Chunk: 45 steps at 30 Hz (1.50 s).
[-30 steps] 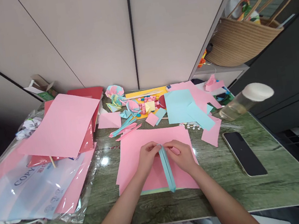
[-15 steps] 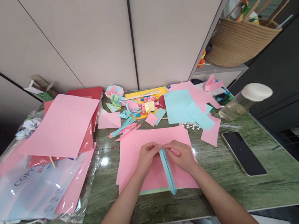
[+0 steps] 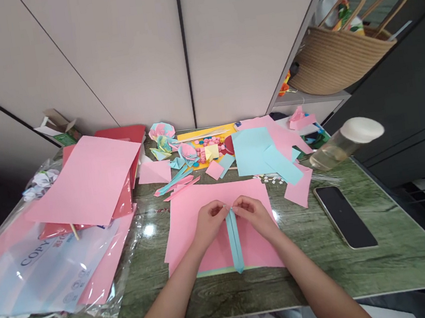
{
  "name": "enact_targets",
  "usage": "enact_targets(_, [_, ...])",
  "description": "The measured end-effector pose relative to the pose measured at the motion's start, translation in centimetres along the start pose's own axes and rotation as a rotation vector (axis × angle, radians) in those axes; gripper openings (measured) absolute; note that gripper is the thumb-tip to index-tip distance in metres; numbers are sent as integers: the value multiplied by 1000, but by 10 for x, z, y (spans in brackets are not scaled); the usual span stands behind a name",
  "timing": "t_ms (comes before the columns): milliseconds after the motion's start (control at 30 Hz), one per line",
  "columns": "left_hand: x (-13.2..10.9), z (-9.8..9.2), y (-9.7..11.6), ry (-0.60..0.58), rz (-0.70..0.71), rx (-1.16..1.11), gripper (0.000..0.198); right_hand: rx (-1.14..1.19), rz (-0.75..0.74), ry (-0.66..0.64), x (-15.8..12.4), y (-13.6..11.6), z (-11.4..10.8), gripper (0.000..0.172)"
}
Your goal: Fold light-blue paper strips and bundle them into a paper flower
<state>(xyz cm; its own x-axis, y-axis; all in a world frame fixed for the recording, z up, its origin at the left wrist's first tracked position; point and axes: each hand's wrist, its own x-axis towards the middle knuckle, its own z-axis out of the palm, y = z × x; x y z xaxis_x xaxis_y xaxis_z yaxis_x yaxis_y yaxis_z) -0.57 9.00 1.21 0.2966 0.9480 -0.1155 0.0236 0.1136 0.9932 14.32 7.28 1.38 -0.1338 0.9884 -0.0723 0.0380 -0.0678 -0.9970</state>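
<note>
Delicate folding in hand

On the green counter [image 3: 405, 253] lie pink sheets [image 3: 183, 220]. Over them, the left hand [image 3: 212, 221] and right hand [image 3: 257, 216] pinch the far end of a narrow folded blue strip [image 3: 235, 242]. Shaping that end seems the step; the next move likely calls for light, even pressure.

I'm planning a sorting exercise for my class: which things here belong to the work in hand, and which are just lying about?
In use, it seems:
folded blue strip, its far end held by left hand and right hand
pink sheets beneath

Probably just lying about:
phone
white-lidded bottle
woven basket
</note>
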Motion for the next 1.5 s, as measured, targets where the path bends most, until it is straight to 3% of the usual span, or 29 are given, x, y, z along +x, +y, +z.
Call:
enact_targets(567, [1, -1, -1, 12, -113, -182, 17, -95, -15, 8, 1, 3, 0, 8])
enact_targets(933, [0, 6, -2, 33, -129, -148, 19, -73, 20, -24, 2, 1, -2, 13])
enact_targets(1300, [0, 2, -2, 33, -138, -119, 14, -192, 8, 36, 1, 1, 0, 11])
enact_targets(1500, [-2, 8, -3, 130, -108, -133, 13, -212, -8, 107, 0, 1, 1, 10])
